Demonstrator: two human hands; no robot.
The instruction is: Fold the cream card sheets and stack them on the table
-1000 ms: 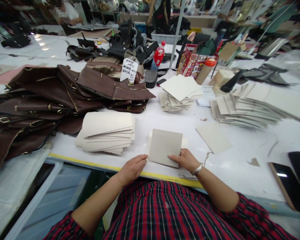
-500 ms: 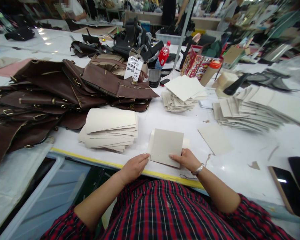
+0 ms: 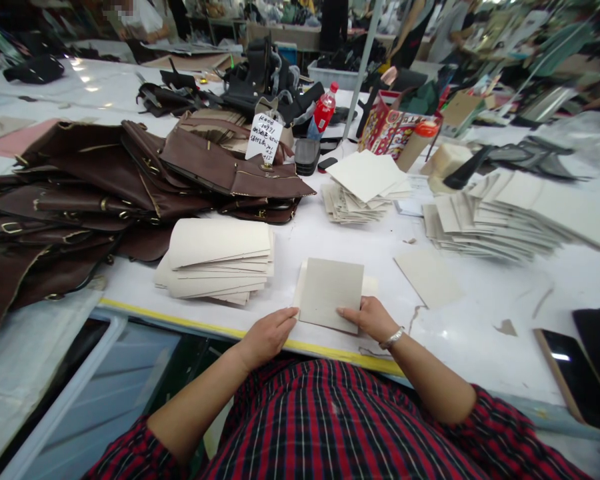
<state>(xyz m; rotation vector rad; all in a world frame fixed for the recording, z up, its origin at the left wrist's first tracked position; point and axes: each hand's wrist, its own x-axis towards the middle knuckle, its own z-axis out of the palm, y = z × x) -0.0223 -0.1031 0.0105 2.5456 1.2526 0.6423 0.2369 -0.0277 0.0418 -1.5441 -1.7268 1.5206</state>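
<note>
A grey square cardboard piece lies in front of me near the table edge, over a paler sheet that shows along its left side. My right hand grips the lower right corner of the cardboard, thumb on top and fingers hidden underneath. At the lower left corner, my left hand pinches the edge with its fingers together. Whether it holds only the cardboard or the paler sheet too, I cannot tell. Left of the hands stands a stack of cream sheets.
Brown leather bags are heaped on the left, with a handwritten tag. Further back are more cardboard pieces and a red-labelled bottle. A loose card, a fanned stack and a phone lie right.
The view has shifted slightly, so the table things sit a little further left. Both hands keep the same hold on the cardboard. A person in the background has moved.
</note>
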